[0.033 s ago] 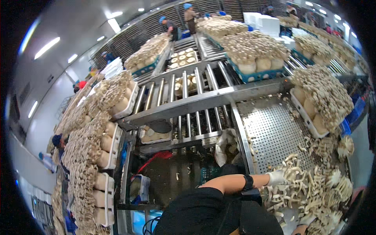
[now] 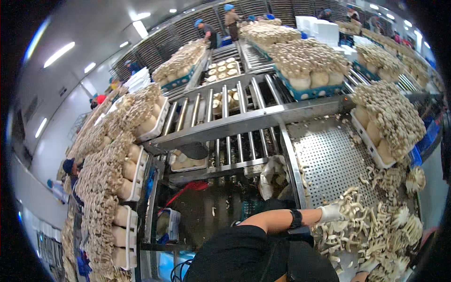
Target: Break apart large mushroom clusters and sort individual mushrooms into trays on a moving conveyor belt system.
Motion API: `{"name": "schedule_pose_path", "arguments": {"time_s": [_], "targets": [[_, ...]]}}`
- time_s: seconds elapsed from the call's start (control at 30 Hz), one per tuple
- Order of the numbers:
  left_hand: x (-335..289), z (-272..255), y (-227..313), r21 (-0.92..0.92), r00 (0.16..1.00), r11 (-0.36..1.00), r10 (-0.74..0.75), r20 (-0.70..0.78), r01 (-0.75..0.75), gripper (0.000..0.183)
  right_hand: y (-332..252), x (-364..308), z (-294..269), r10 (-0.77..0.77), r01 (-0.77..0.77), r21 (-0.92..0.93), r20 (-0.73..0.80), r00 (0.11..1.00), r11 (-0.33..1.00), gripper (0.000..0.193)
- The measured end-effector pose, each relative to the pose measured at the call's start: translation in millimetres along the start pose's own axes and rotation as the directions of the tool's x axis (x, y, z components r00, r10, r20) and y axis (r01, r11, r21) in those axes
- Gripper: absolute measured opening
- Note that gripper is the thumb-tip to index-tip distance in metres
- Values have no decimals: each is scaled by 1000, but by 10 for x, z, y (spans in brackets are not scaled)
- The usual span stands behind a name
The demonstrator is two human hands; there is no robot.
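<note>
In a white glove, my left hand (image 2: 332,213) reaches into a loose heap of pale, long-stemmed mushrooms (image 2: 350,230) on the steel worktop. Its fingers curl against the stems and are partly hidden by them. A dark band circles that wrist. Near the lower right edge, my right hand (image 2: 369,266), also gloved, lies low against the heap. Mushrooms and the picture's edge cover most of its fingers. Beside the heap lie fanned mushroom clusters (image 2: 412,228). Beyond them a white crate (image 2: 376,149) stands tilted in the picture, packed with uncut mushroom blocks (image 2: 387,115).
The perforated steel worktop (image 2: 329,150) has a raised metal edge (image 2: 292,167). Roller conveyors (image 2: 221,108) run ahead. A teal crate (image 2: 310,93) of mushrooms stands on them. White crates (image 2: 127,230) of mushrooms line the left. Several people in blue caps work farther back.
The whole view has shifted slightly. Both hands stay at about the same places in the mushroom heap.
</note>
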State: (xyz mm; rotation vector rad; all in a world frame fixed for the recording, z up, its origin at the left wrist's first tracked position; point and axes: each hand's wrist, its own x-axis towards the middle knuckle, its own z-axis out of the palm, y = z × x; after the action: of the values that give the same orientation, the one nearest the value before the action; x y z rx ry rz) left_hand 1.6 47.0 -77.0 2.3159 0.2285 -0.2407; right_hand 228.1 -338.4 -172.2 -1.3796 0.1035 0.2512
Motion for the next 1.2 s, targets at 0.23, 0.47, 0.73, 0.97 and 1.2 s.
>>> {"name": "schedule_pose_path", "arguments": {"time_s": [0.23, 0.47, 0.73, 0.97, 1.2], "targets": [[-2196, -1245, -1217, -957, 910, 62, -296, -290, -285, 52, -180, -685, 1281, -463, 474, -777, 268, 845, 415, 69], [-4575, -2502, -2279, -743, 222, 591, -715, -663, -316, 65, -91, -1173, 2506, -392, 624, -782, 576, 718, -6, 76], [-7492, -3213, -3868, -755, -581, 532, -497, -645, 384, 71, 482, -1640, 4400, -126, 702, -575, 803, 583, -420, 84], [-8706, -3533, -4926, -753, -591, -33, -643, -487, 657, 71, 1281, -2065, 5836, 225, 779, -405, 800, 555, -479, 92], [-8835, -3942, -5015, -765, -480, -108, -831, -282, 636, 68, 1583, -2542, 6093, -43, 631, -450, 833, 552, -632, 95]]}}
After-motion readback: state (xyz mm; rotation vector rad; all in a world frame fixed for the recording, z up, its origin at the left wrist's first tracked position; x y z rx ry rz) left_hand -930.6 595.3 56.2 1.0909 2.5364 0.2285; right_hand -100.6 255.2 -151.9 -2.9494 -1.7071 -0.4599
